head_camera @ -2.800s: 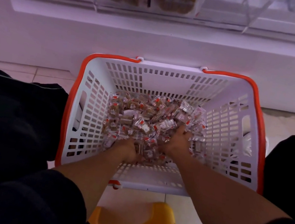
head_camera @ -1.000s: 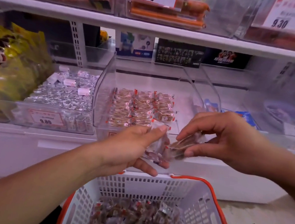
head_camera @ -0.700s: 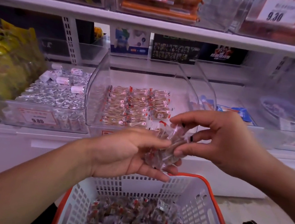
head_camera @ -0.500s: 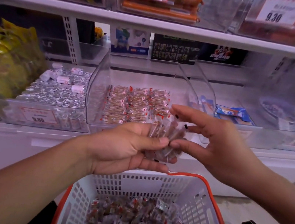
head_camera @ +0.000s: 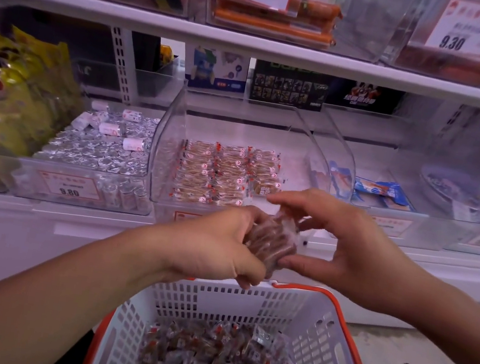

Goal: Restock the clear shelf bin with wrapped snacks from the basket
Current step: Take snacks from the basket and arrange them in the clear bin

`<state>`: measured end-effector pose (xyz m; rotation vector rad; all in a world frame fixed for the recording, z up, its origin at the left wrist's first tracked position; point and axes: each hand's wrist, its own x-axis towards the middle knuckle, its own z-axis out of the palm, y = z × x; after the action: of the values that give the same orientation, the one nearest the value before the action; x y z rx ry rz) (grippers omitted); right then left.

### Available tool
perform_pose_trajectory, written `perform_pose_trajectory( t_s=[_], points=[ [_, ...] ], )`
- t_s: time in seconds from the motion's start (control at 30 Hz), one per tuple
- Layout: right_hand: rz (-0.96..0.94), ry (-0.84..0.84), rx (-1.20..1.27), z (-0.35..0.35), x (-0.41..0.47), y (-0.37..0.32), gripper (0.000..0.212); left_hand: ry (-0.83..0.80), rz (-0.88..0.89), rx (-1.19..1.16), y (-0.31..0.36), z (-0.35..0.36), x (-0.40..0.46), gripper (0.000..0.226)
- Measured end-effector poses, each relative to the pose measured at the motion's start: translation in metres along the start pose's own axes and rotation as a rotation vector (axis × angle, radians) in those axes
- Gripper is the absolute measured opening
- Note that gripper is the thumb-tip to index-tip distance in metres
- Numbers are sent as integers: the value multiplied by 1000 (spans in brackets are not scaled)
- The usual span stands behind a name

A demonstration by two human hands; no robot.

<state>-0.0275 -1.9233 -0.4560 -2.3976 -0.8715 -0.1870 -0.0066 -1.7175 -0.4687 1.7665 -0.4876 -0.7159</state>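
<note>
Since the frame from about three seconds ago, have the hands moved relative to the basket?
Yes. Then both were down among the snacks; now the left hand and right hand hold a stack of wrapped snacks above the basket rim.

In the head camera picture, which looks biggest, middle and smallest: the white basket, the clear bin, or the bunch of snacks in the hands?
1. white basket, though it is nearest the camera
2. clear bin
3. bunch of snacks
</note>
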Motion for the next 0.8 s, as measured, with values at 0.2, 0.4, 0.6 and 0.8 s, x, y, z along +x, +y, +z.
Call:
perform_pose_trajectory(
  t_s=[0.2, 0.4, 0.6, 0.8],
  points=[
    [-17, -67, -143, -7, 15, -16, 37, 97, 24, 82, 8, -7, 2, 58],
    [142, 16, -206, -49, 75, 7, 30, 412, 119, -142, 18, -44, 14, 41],
    [244, -415, -759, -23, 144, 49, 32, 698, 258, 565, -14, -74, 29, 25],
    [340, -544, -712, 15, 156, 80, 34, 585, 250, 676, -26, -74, 35, 23]
  ],
)
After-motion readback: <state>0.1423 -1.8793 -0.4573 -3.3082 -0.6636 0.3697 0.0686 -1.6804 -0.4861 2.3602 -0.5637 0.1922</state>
